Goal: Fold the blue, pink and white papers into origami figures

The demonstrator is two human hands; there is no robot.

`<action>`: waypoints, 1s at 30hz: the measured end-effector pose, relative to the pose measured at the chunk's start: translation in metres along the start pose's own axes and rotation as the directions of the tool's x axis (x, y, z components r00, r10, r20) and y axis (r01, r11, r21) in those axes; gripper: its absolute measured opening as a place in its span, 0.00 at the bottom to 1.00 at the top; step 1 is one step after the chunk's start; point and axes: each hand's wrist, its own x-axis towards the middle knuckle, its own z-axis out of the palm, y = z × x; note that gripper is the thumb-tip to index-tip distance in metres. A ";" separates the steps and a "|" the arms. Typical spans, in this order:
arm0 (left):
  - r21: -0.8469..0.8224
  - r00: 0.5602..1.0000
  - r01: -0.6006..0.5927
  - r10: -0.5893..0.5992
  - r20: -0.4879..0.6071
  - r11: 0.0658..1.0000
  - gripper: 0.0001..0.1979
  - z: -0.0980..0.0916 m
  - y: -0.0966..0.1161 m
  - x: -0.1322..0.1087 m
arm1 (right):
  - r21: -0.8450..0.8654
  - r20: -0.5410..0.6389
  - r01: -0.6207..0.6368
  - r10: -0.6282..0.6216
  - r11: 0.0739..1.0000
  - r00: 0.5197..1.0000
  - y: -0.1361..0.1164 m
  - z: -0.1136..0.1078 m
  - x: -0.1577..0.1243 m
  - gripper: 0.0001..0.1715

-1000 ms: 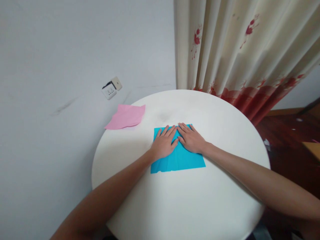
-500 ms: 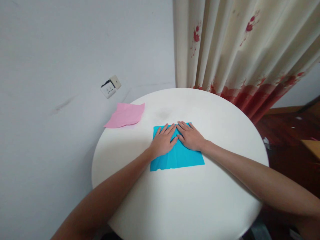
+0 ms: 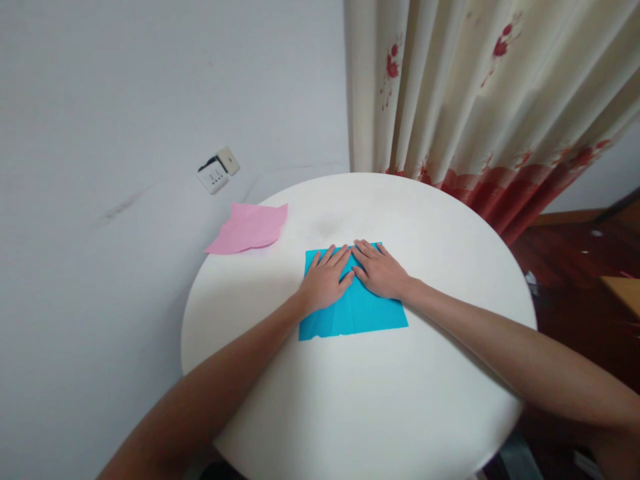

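A blue sheet of paper (image 3: 360, 317) lies flat near the middle of a round white table (image 3: 380, 400). My left hand (image 3: 324, 283) rests palm down on its left half, fingers stretched out toward the far edge. My right hand (image 3: 379, 270) lies flat on the right half, fingers also extended. The two hands touch side by side at the sheet's far edge. Neither hand holds anything.
A pink sheet of paper (image 3: 250, 229) lies at the table's far left edge, partly hanging over it. A wall socket (image 3: 219, 171) is on the grey wall behind. A cream curtain with red flowers (image 3: 480, 113) hangs behind the table on the right.
Both hands stay pressed flat on the blue sheet. Only the view has shifted slightly.
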 end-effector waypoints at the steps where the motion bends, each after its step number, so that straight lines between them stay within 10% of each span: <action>1: -0.001 1.000 0.000 0.000 0.001 1.000 0.30 0.000 0.000 0.000 | -0.002 0.001 0.000 0.000 1.000 1.000 0.000 0.000 0.000 0.36; 30: -0.018 1.000 0.009 -0.009 0.004 1.000 0.31 -0.001 0.000 0.001 | -0.095 -0.139 -0.078 0.065 0.992 0.988 -0.003 -0.003 -0.003 0.35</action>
